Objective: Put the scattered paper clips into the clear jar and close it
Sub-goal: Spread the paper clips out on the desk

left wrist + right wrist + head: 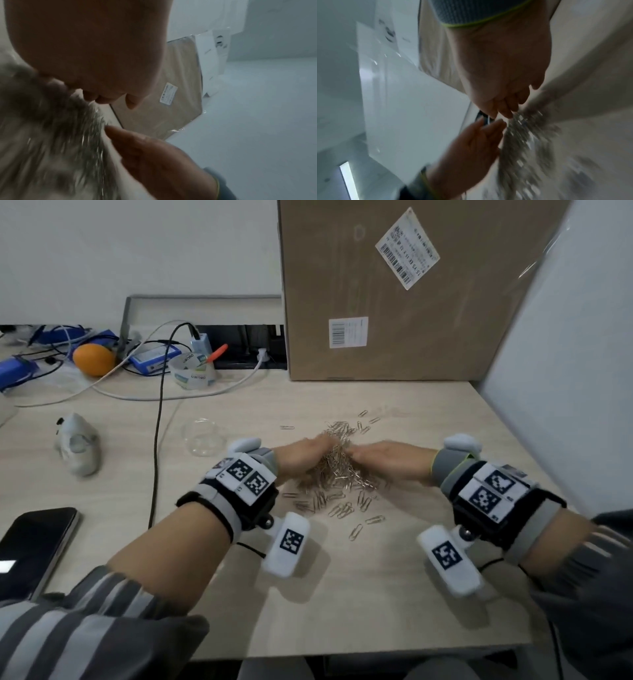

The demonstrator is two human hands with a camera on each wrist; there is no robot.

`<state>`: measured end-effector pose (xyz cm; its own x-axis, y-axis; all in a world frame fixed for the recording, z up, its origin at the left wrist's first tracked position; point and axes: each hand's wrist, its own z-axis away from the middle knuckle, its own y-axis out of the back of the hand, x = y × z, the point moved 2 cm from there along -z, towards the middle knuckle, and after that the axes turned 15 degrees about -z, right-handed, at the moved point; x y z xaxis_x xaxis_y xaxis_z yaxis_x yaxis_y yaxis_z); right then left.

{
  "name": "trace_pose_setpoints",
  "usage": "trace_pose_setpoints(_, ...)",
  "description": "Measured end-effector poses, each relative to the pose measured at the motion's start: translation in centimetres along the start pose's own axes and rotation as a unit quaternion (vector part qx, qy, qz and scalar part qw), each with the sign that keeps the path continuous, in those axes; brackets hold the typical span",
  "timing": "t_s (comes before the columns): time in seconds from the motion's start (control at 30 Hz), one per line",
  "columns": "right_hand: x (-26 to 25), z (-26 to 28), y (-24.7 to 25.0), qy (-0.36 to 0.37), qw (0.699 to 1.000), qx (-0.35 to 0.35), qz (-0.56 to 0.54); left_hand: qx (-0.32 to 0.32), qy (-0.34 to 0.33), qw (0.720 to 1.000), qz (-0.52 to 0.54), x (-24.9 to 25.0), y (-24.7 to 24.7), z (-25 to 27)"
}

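A heap of silver paper clips [337, 474] lies mid-table, with loose ones scattered before and behind it. My left hand [308, 453] and right hand [371, 455] flank the heap, fingers fairly straight and fingertips almost meeting over its far side, pressing against the clips. The clear jar [204, 437] stands open and upright to the left of my left hand. No lid shows. In the left wrist view my left hand [106, 97] hovers over blurred clips [82, 128]. The right wrist view has my right hand [503, 108] facing the left hand [481, 135] across the clips [527, 142].
A big cardboard box [394, 302] stands behind the heap and a white panel [565, 371] closes the right side. A black cable [157, 440] runs left of the jar. Further left are a pale crumpled object [77, 445], a phone [34, 546], tape roll [193, 371] and an orange [93, 359].
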<state>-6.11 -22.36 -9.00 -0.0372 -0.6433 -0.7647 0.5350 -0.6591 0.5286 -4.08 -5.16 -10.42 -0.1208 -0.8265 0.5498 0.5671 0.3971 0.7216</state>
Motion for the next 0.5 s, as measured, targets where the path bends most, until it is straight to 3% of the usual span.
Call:
trace_pose_setpoints(0.1,-0.7,-1.5,3.7,0.027,0.992,0.117,-0.027,0.072,0.036,0.995,-0.067,0.5,2.8,0.4)
trace_pose_setpoints(0.2,0.1,-4.4,6.0,-0.029,0.983,0.18,-0.004,0.112,0.083,0.986,-0.092,-0.2,5.3,-0.8)
trace_pose_setpoints(0.3,1.7,-6.7,5.7,-0.096,0.985,0.127,0.063,0.105,0.132,0.982,-0.089,-1.9,5.8,-2.5)
trace_pose_setpoints(0.4,1.4,-7.9,4.7,-0.07,0.99,0.084,0.089,0.112,0.136,0.984,0.0,-2.0,5.7,-3.7)
trace_pose_setpoints(0.5,0.5,-8.0,3.5,-0.039,0.993,0.05,0.103,0.089,0.116,0.989,0.005,-0.6,4.9,-4.0)
